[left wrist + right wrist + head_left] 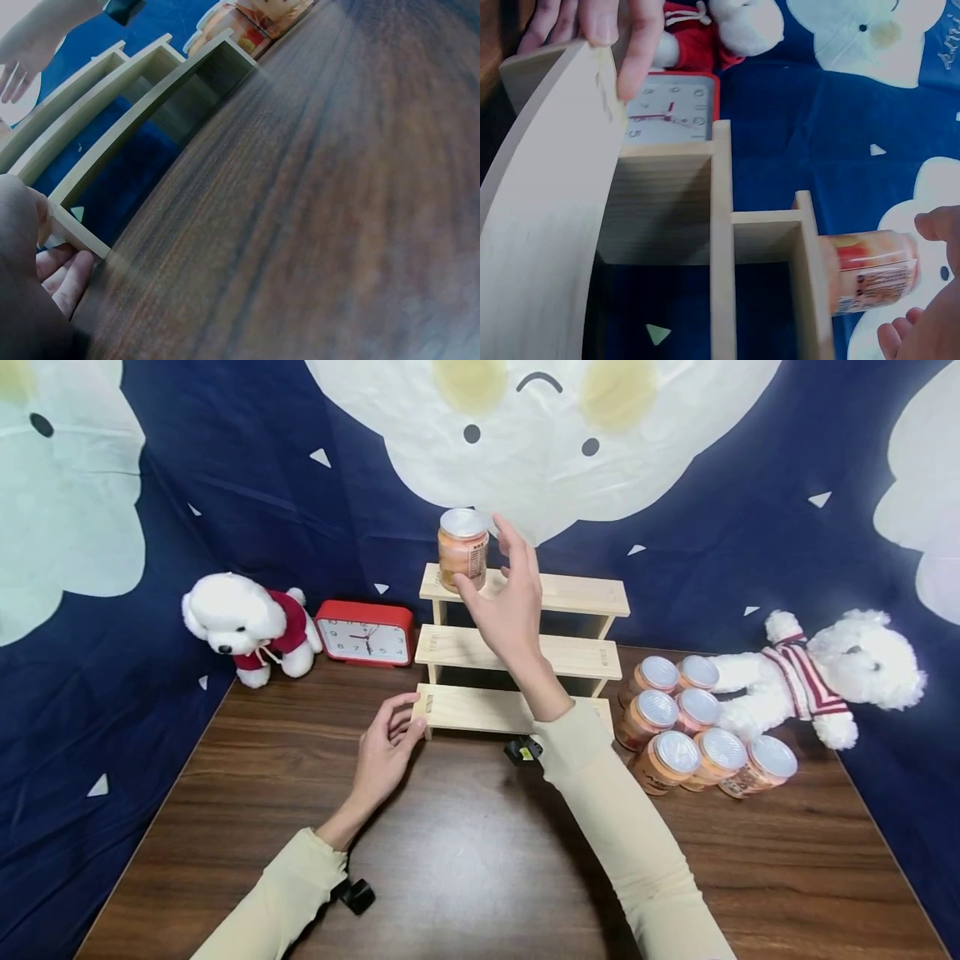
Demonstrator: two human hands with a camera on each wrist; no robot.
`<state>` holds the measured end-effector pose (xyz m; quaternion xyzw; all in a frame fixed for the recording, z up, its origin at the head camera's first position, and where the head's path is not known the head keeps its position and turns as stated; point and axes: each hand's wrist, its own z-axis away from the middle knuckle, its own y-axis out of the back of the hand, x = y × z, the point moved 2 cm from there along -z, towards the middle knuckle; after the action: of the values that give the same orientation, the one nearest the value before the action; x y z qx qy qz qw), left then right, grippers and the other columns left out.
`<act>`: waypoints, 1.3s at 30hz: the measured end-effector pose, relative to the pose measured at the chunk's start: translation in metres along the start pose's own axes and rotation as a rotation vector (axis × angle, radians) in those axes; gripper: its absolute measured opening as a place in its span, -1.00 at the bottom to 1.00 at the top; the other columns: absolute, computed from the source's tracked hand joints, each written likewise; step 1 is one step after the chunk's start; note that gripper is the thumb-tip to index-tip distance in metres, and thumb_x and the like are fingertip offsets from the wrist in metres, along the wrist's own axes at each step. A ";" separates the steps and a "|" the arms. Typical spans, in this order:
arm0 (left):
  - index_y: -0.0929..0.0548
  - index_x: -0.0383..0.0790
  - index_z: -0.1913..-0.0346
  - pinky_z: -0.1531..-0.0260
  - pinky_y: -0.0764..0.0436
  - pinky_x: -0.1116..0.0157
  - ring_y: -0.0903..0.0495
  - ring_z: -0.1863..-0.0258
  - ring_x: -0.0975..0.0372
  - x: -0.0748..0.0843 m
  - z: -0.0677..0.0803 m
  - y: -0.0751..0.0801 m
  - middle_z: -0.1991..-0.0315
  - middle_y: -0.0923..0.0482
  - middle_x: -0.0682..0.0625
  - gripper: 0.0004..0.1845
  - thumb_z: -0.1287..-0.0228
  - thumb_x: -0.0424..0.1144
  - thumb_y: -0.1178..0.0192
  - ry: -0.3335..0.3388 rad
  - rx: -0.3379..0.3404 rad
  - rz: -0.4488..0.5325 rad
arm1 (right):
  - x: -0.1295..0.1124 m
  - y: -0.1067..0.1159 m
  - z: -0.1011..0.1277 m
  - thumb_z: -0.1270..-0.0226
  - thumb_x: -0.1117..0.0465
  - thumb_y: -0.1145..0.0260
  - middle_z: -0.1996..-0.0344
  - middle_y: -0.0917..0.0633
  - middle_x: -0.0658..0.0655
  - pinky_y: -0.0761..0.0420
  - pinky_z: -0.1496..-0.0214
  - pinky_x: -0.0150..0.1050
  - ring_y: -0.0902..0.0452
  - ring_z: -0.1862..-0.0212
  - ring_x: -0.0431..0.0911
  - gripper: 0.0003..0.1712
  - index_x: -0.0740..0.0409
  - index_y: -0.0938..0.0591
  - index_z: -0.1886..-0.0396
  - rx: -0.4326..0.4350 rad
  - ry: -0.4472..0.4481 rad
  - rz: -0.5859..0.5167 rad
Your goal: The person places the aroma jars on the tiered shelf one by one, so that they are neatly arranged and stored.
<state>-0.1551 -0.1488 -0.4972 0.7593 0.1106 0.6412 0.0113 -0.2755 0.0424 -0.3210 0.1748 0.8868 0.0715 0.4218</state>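
An orange jar (462, 550) with a silver lid stands upright at the left end of the top step of a small three-step wooden shelf (592, 597), close to that step's left edge. The right hand (508, 597) is just beside it, fingers spread and relaxed around the jar's right side; whether the fingertips touch the glass cannot be told. To the right of the jar, the rest of the top step is bare wood, and the two lower steps are bare along their length.

The left hand (384, 753) rests on the dark wooden surface (465, 877), its fingers lightly curled against the left front corner of the shelf's lowest step.

Just right of the shelf, seven more jars (693, 720) lie clustered near the surface's right edge, lids facing forward. A white plush dog in a striped jumper (825, 681) lies behind them. To the left of the shelf sit a red clock (365, 632) and a white plush dog in red (243, 625), against a dark blue backdrop (247, 485). The near half of the surface is open.
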 end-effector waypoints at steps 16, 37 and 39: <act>-0.61 -0.26 -0.43 -0.01 -0.75 0.51 -0.74 0.01 0.42 0.001 -0.001 -0.001 -0.12 -0.80 -0.34 -0.55 -0.57 -0.41 -0.37 0.003 -0.002 0.000 | -0.027 0.046 0.043 -0.46 0.29 -0.54 -0.35 -0.64 0.27 -0.60 -0.41 0.01 -0.55 -0.42 -0.02 -0.24 0.21 -0.50 -0.59 0.064 0.131 -0.050; -0.62 -0.28 -0.42 0.01 -0.74 0.55 -0.76 -0.01 0.29 0.001 0.000 -0.001 -0.11 -0.80 -0.35 -0.57 -0.58 -0.41 -0.35 0.000 0.011 -0.013 | -0.018 0.131 0.084 -0.39 0.49 -0.41 -0.14 -0.75 0.23 -0.57 -0.45 -0.09 -0.65 -0.26 0.04 -0.52 0.41 -0.67 -0.30 0.200 0.187 -0.160; -0.62 -0.28 -0.43 0.00 -0.74 0.55 -0.75 0.00 0.33 0.001 0.000 -0.001 -0.11 -0.80 -0.34 -0.56 -0.58 -0.41 -0.35 0.001 0.012 -0.012 | -0.016 0.139 0.089 -0.40 0.50 -0.38 -0.12 -0.76 0.15 -0.58 -0.42 -0.12 -0.66 -0.25 0.03 -0.54 0.43 -0.67 -0.28 0.225 0.173 -0.188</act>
<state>-0.1553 -0.1478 -0.4960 0.7582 0.1191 0.6410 0.0103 -0.1625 0.1639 -0.3278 0.1305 0.9346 -0.0532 0.3266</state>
